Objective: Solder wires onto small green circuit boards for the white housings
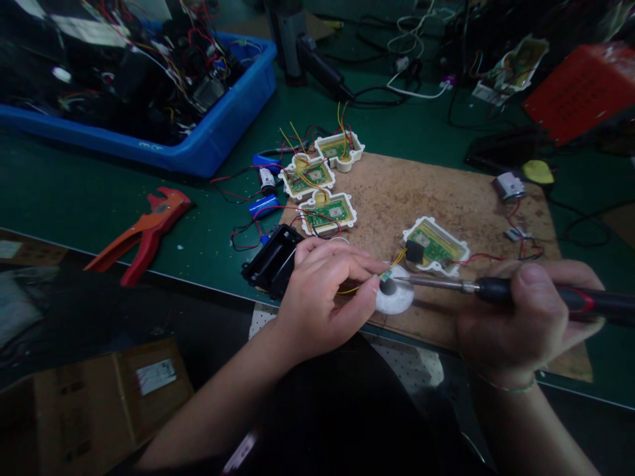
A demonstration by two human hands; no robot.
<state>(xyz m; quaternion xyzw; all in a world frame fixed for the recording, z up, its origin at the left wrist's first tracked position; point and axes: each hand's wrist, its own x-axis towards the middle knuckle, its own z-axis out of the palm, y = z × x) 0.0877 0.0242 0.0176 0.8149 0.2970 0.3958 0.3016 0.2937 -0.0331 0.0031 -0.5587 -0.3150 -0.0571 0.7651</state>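
From the head camera, your right hand [526, 317] is wrapped shut around the black-and-red handle of a soldering iron [496, 289], whose metal shaft runs toward nine o'clock and ends at a small component [387, 285] sitting on a white round disc [397, 301] at the near edge of the cork mat [397, 192]. Your left hand [322, 297] has its fingers [362, 268] pinched closed on that component and its yellow lead, steadying it right against the iron's tip. Just at one o'clock from the disc lies a white-cased circuit board [435, 246] with red and yellow wires running from it; it reads as the unit in work, joined by wire to the piece you are soldering, though the joint itself is too small to judge. At eleven o'clock, farther up the mat, three more white-cased boards [320, 182] lie close together with wires and blue cylindrical cells [264, 205] trailing off them; whether these are finished or waiting I cannot tell. A black plastic housing [272, 261] sits touching your left hand at nine o'clock. Farther toward nine o'clock on the green bench [74, 192] rest red wire strippers [143, 231], and a blue bin [213, 139] of wired parts stands at ten o'clock.
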